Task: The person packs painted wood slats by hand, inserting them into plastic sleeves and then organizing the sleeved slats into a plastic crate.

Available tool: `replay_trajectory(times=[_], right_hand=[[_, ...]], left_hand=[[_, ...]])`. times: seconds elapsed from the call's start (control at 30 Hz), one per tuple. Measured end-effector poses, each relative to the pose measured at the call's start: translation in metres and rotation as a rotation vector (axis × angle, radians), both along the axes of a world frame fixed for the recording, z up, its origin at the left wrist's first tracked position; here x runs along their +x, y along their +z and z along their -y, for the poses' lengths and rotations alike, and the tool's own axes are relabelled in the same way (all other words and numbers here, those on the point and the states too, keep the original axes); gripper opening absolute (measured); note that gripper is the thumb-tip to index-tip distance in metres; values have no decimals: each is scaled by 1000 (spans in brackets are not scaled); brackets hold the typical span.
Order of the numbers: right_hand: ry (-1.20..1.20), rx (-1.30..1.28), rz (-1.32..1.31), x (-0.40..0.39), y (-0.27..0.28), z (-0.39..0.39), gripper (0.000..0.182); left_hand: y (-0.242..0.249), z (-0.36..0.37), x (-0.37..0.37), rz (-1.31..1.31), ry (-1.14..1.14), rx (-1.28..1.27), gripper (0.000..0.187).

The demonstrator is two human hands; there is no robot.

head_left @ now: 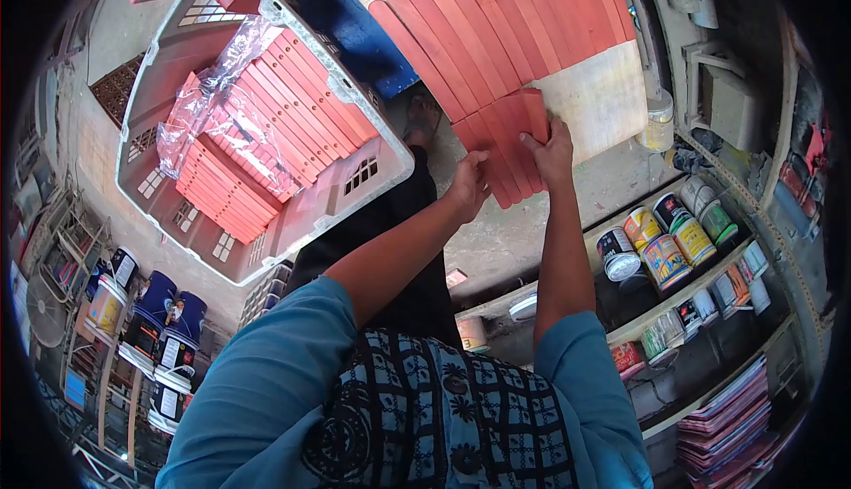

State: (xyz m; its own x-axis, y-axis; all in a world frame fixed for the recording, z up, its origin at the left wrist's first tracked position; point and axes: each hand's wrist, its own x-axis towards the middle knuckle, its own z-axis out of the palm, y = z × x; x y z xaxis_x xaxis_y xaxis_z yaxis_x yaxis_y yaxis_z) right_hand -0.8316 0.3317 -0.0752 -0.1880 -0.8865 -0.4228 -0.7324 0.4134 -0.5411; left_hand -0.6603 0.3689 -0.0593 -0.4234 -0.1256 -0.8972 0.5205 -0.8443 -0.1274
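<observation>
Several red-painted wooden slats (503,148) with rounded ends are held side by side between my two hands. My left hand (470,186) closes on their left edge, and my right hand (551,154) grips the right edge with its thumb on top. Just beyond them, a long row of matching red slats (505,28) lies close together on a pale board (612,90). The far ends of the held slats meet the near ends of that row; whether they rest on the board is hidden.
To the left stands a large grey plastic crate (396,154) of stacked red slats (297,103), partly under clear plastic film (244,54). Shelves at the right hold several paint cans (665,258) and a stack of reddish sheets (722,422). Blue buckets (184,319) stand lower left.
</observation>
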Motion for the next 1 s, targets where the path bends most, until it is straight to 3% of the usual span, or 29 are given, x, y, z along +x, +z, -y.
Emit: replay_trajectory(times=[0.13,0.23,0.3,0.37,0.4,0.5,0.67,0.8,0.87,1.0], right_hand=[[-149,7,94,-6,19,-3,49],[-202,48,227,11,73,9,51],[-331,90,477,48,120,16,52],[-311,197,411,84,150,16,55],[-79,103,222,98,152,12,59],[227,-158,36,152,181,13,56],[527,-178,83,216,213,24,54],[586,-213,183,271,213,36,56],[645,-269,242,304,211,56,50],[853,-420,185,370,164,98,43]], left_hand=[[15,-9,-1,109,-285,74,76],[60,9,24,-108,-426,-361,74],[73,6,21,-142,-207,-397,69],[96,16,21,-214,21,-390,59],[111,24,26,-201,104,-368,55],[132,39,61,-266,300,-345,46],[149,51,133,-213,729,-378,46],[168,54,192,-2,808,-416,44],[154,44,222,63,798,-441,46],[141,33,276,346,815,-427,51]])
